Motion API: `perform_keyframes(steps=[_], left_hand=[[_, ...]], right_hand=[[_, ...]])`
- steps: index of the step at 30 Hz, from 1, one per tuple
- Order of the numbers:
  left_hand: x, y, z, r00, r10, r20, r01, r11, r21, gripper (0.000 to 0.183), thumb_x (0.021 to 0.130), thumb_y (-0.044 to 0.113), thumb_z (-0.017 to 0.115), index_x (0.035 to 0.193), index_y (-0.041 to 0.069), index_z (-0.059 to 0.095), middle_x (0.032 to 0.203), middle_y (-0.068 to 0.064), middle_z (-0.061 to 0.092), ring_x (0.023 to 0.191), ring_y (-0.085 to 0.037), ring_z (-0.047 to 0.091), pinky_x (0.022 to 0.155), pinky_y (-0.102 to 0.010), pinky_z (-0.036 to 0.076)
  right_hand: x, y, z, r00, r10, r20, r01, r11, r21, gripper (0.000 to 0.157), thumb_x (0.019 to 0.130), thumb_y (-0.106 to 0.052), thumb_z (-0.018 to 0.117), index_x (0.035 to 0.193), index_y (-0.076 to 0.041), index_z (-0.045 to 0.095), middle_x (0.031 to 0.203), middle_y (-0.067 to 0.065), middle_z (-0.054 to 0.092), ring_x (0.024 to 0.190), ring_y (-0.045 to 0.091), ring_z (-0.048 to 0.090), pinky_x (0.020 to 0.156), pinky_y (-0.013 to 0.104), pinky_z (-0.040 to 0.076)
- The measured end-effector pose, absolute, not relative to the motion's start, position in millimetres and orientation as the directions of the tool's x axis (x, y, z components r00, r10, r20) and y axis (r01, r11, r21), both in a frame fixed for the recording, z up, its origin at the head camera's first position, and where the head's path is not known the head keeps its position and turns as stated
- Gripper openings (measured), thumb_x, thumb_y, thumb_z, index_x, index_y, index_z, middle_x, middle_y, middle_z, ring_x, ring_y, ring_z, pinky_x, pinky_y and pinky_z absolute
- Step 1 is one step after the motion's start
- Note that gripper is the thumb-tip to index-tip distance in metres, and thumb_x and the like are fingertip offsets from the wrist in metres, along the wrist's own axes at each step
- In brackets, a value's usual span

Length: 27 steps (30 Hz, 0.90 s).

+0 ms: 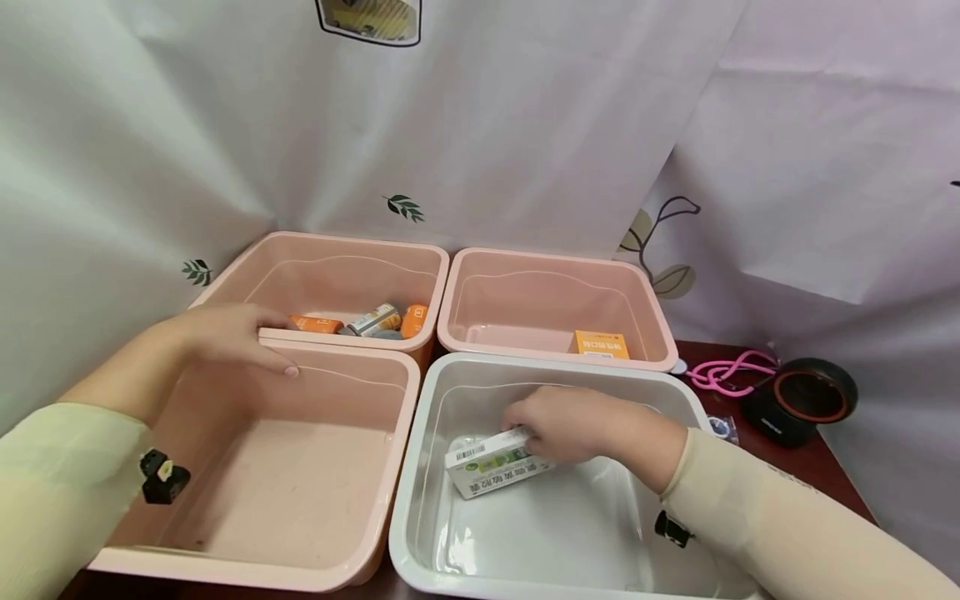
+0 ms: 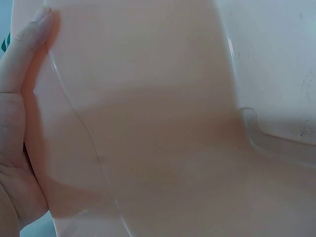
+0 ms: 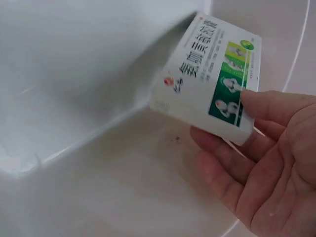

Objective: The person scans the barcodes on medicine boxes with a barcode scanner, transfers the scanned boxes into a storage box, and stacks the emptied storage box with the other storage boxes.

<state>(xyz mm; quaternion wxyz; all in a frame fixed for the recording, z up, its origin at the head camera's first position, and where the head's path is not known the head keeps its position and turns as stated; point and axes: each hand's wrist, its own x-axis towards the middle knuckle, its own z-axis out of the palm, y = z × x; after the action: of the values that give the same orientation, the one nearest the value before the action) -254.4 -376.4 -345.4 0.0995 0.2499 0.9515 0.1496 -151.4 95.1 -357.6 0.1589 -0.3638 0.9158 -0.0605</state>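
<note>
In the head view, my right hand [image 1: 566, 423] pinches a white and green medicine box [image 1: 495, 462] inside the grey bin [image 1: 416, 467]. The right wrist view shows the thumb on the printed face of the medicine box [image 3: 207, 74] and fingers beneath it. The box is tilted against the bin's inner wall. My left hand [image 1: 225, 335] grips the far rim of the front left pink bin [image 1: 337, 346]. Its thumb lies on the inner wall side; the other fingers reach over the rim and are mostly hidden.
The back left pink bin [image 1: 360, 243] holds orange packs [image 1: 414, 320] and a can-like cylinder [image 1: 375, 320]. An orange-yellow box [image 1: 602, 343] lies in the back right pink bin [image 1: 555, 260]. On the right are a pink cord [image 1: 723, 375] and a black round container [image 1: 798, 404].
</note>
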Motion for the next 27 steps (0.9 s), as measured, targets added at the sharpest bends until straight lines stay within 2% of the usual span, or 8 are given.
perform_keyframes(steps=[6, 11, 18, 23, 27], left_hand=[[-256, -376, -345, -0.852, 0.511, -0.115, 0.452, 0.829, 0.33, 0.065, 0.081, 0.05, 0.09, 0.128, 0.008, 0.073, 0.11, 0.002, 0.073, 0.099, -0.017, 0.064, 0.09, -0.048, 0.052], [-255, -375, -344, -0.855, 0.504, -0.121, 0.444, 0.832, 0.331, 0.066, 0.081, 0.05, 0.089, 0.129, 0.008, 0.073, 0.111, 0.002, 0.073, 0.1, -0.018, 0.064, 0.09, -0.049, 0.052], [-256, -374, -345, -0.847, 0.516, -0.125, 0.452, 0.825, 0.34, 0.064, 0.082, 0.049, 0.089, 0.128, 0.008, 0.073, 0.111, 0.002, 0.072, 0.099, -0.017, 0.064, 0.09, -0.048, 0.053], [-255, -374, -346, -0.85, 0.509, -0.133, 0.444, 0.83, 0.339, 0.065, 0.082, 0.051, 0.089, 0.128, 0.009, 0.073, 0.112, 0.003, 0.072, 0.1, -0.018, 0.064, 0.09, -0.048, 0.053], [-254, -376, -345, -0.853, 0.505, -0.128, 0.443, 0.833, 0.331, 0.064, 0.082, 0.051, 0.089, 0.128, 0.009, 0.073, 0.112, 0.002, 0.072, 0.099, -0.018, 0.064, 0.09, -0.049, 0.053]], right_hand=[[-151, 100, -347, -0.709, -0.674, -0.206, -0.63, 0.737, -0.245, 0.025, 0.093, -0.004, 0.077, 0.112, -0.021, 0.076, 0.1, -0.01, 0.072, 0.086, 0.007, 0.063, 0.081, 0.035, 0.055], [-151, 104, -337, -0.696, -0.7, -0.16, -0.641, 0.706, -0.302, 0.022, 0.097, -0.009, 0.076, 0.115, -0.021, 0.075, 0.102, -0.011, 0.071, 0.088, 0.006, 0.063, 0.082, 0.035, 0.055], [-146, 118, -315, -0.701, -0.706, -0.102, -0.634, 0.682, -0.365, 0.025, 0.101, -0.012, 0.072, 0.124, -0.022, 0.074, 0.107, -0.014, 0.071, 0.092, 0.004, 0.064, 0.087, 0.036, 0.054], [-138, 129, -295, -0.708, -0.703, -0.074, -0.627, 0.673, -0.391, 0.03, 0.102, -0.013, 0.07, 0.13, -0.021, 0.074, 0.11, -0.015, 0.072, 0.093, 0.004, 0.065, 0.084, 0.033, 0.055], [-130, 138, -278, -0.698, -0.714, -0.057, -0.641, 0.658, -0.394, 0.03, 0.102, -0.009, 0.07, 0.13, -0.021, 0.074, 0.111, -0.015, 0.07, 0.094, 0.005, 0.064, 0.082, 0.032, 0.055]])
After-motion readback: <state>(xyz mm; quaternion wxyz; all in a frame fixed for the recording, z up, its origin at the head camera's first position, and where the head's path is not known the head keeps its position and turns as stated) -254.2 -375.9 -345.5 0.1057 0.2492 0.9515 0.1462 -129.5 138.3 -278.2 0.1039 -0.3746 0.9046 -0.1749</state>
